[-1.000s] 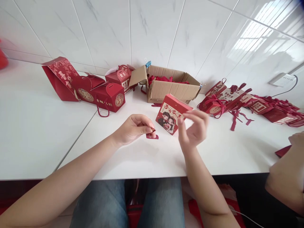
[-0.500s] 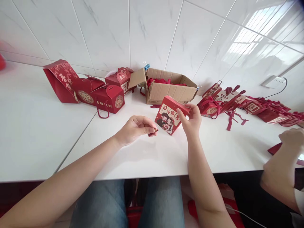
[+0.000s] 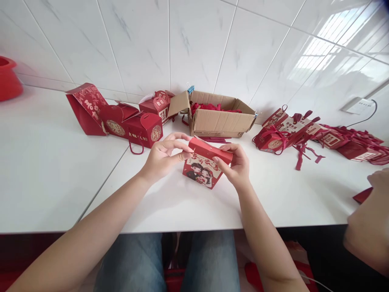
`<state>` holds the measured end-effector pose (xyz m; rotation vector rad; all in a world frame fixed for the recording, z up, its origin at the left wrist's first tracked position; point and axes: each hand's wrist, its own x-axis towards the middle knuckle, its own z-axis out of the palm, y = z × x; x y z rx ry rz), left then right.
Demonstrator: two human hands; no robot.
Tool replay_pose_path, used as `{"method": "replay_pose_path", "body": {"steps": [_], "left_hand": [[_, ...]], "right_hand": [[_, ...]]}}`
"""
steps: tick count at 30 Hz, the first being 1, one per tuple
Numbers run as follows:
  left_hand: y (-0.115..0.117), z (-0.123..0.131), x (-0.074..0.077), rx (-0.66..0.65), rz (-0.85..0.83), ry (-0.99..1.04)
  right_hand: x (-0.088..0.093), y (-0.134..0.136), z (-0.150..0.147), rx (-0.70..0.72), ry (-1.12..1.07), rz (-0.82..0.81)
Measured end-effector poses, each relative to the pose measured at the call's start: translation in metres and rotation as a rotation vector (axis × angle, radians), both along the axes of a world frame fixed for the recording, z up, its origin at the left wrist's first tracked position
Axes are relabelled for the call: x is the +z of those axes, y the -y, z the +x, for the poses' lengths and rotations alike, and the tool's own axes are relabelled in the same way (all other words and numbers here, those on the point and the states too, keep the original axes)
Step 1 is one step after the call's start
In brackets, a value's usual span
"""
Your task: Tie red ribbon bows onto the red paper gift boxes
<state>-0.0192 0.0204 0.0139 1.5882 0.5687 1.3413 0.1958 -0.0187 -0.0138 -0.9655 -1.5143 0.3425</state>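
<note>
A small red gift box (image 3: 204,167) with a cartoon couple on its front sits between my hands, just above the white table (image 3: 54,170). My right hand (image 3: 235,166) grips the box's right side with fingers wrapped around its top edge. My left hand (image 3: 162,156) pinches the box's top left corner with thumb and fingers. The small red piece my left hand held earlier is hidden now.
An open cardboard box (image 3: 217,115) with red ribbons stands behind. Folded red gift boxes (image 3: 127,121) lie at back left, a pile of flat red boxes with ribbons (image 3: 306,132) at right. Another person's arm (image 3: 369,227) is at the right edge. A red bowl (image 3: 7,79) sits far left.
My right hand took hold of the cartoon box and drew it toward me. My left hand rose from the table to the box's top corner.
</note>
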Motion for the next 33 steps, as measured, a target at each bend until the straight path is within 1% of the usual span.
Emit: {"method": "replay_pose_path", "body": {"steps": [4,6,8,12,14,16,19,22,24,26,29,31,33], "left_hand": [[0.001,-0.001,0.002,-0.031,-0.080,-0.022],[0.001,0.000,0.001,-0.040,-0.086,-0.052],[0.002,-0.001,0.000,-0.012,-0.030,-0.078],[0.001,-0.001,-0.002,0.086,0.134,-0.096],[0.002,0.000,-0.002,0.126,0.151,-0.103],[0.003,0.001,-0.001,0.134,0.117,-0.105],[0.004,0.002,0.000,0.109,0.066,-0.123],[0.004,0.001,-0.001,0.102,0.069,-0.160],[0.004,0.001,-0.001,0.115,0.120,-0.164],[0.005,0.000,-0.001,0.148,0.212,-0.159],[0.010,-0.001,0.001,0.199,0.375,-0.186],[0.014,-0.001,0.001,0.187,0.466,-0.261],[0.019,0.001,0.001,0.157,0.531,-0.369]], "right_hand": [[0.000,0.003,-0.006,0.023,-0.008,0.029],[0.000,0.003,-0.006,0.025,-0.028,0.018],[0.000,0.004,-0.007,0.027,-0.057,-0.017],[-0.001,0.006,-0.010,0.062,-0.120,-0.100],[-0.002,0.007,-0.012,0.095,-0.140,-0.120],[-0.003,0.007,-0.015,0.106,-0.143,-0.110],[-0.005,0.006,-0.017,0.045,-0.132,-0.076],[-0.003,0.004,-0.017,-0.025,-0.104,-0.055],[0.000,0.004,-0.017,-0.050,-0.073,-0.003],[0.003,0.005,-0.019,-0.024,-0.066,0.018],[0.005,0.008,-0.023,0.059,-0.124,-0.068],[0.004,0.010,-0.027,0.050,-0.149,-0.104],[0.004,0.012,-0.030,0.014,-0.145,-0.089]]}}
